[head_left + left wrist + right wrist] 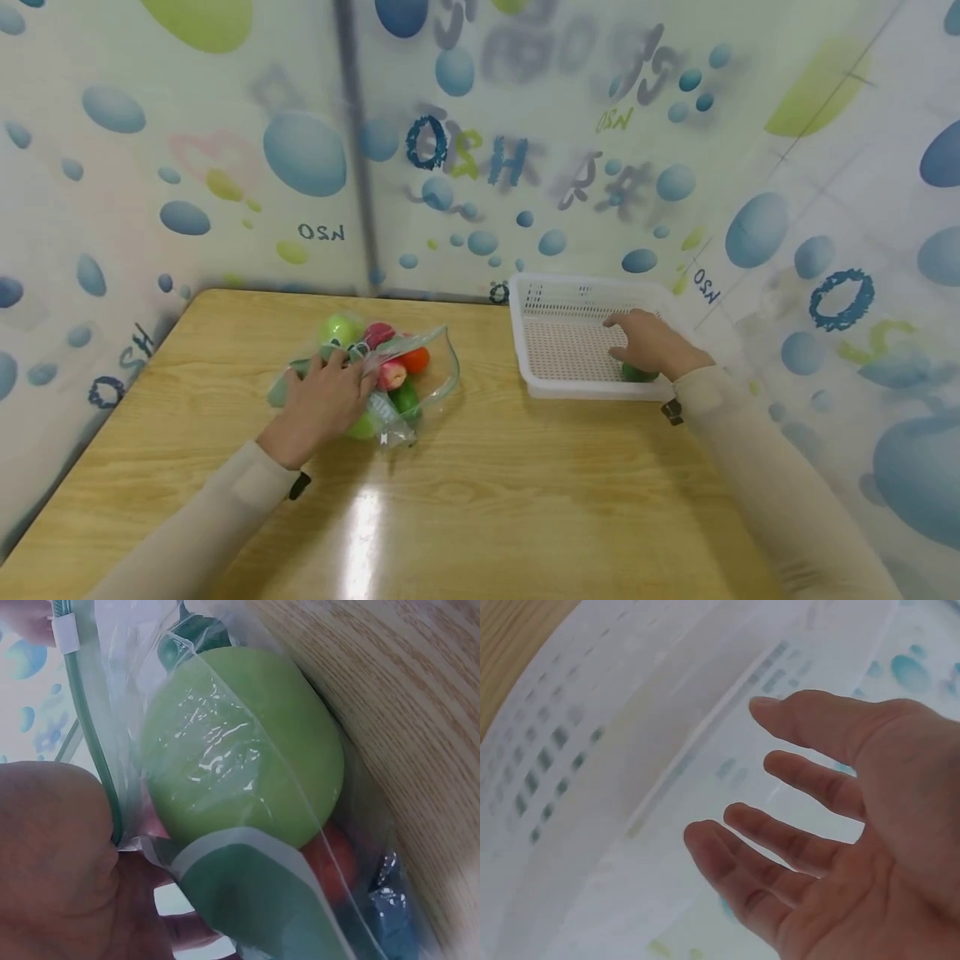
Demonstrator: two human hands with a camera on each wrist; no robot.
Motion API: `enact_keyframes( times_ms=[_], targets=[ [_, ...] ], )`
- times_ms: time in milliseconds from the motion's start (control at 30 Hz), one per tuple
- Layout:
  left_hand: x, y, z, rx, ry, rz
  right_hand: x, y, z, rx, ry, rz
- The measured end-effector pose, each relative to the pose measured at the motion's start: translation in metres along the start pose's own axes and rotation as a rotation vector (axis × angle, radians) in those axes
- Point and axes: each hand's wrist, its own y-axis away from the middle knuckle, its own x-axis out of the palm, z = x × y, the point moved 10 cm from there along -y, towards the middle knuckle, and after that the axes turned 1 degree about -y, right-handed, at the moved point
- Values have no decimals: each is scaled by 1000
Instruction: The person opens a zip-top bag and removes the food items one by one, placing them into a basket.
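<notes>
My left hand [330,404] grips the edge of a clear zip bag [447,354] with a green edge strip, lying on the table at left. Inside are a round green fruit [341,329], a dark red one [378,335], an orange-red one [415,360], a pink-and-cream one [392,375] and a dark green piece [406,398]. Close up, the left wrist view shows the large green fruit [244,746] through the plastic. Above the white basket [529,367], my right hand [651,342] has its fingers spread and holds nothing. Partly hidden below it, a green item [637,373] lies in the basket.
The wooden table [487,500] meets a wall [480,208] printed with blue and green bubbles behind the bag and basket. Another patterned wall [847,275] stands close on the right, beside the right arm.
</notes>
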Motion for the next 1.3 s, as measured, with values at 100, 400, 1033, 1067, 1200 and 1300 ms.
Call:
enact_keyframes(
  times_ms=[100, 400, 1033, 1067, 1200, 1300],
  targets=[
    [2, 1, 0, -5, 10, 3, -1, -1, 18, -44, 3, -47],
    [5, -1, -5, -9, 62, 9, 2, -1, 71, -139, 0, -124],
    [5, 0, -13, 24, 60, 2, 7, 16, 218, -575, -79, -366],
    [5, 0, -14, 23, 61, 3, 9, 17, 225, -595, -81, -370],
    [3, 0, -16, 23, 50, 0, 22, 15, 250, -639, -82, -345],
    [3, 0, -18, 23, 40, -2, 35, 7, 262, -639, -92, -293]
  ],
)
